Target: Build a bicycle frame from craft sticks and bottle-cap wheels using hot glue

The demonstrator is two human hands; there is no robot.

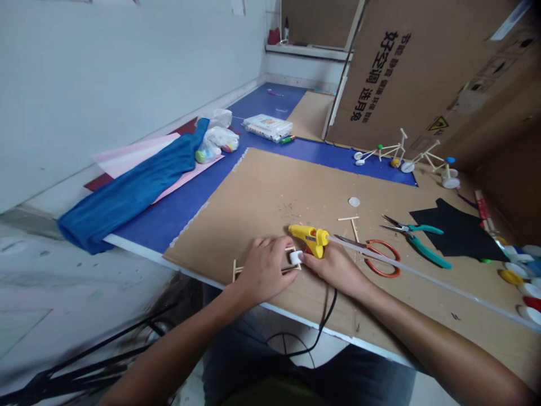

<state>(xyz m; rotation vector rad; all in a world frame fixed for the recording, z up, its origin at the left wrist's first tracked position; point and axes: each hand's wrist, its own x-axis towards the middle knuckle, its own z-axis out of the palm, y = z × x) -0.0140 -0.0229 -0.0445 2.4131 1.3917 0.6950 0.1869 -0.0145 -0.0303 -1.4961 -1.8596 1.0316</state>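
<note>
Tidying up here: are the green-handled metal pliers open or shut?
Open: the green-handled metal pliers have their handles and metal tips spread apart.

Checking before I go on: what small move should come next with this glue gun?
Probably steady the white cap against the wooden stick frame with your left hand, since the yellow glue gun in your right hand has its nozzle right beside the cap.

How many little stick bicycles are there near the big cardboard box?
2. One bicycle stands on the blue board, the other bicycle just to its right, both in front of the box. Others may be hidden.
</note>
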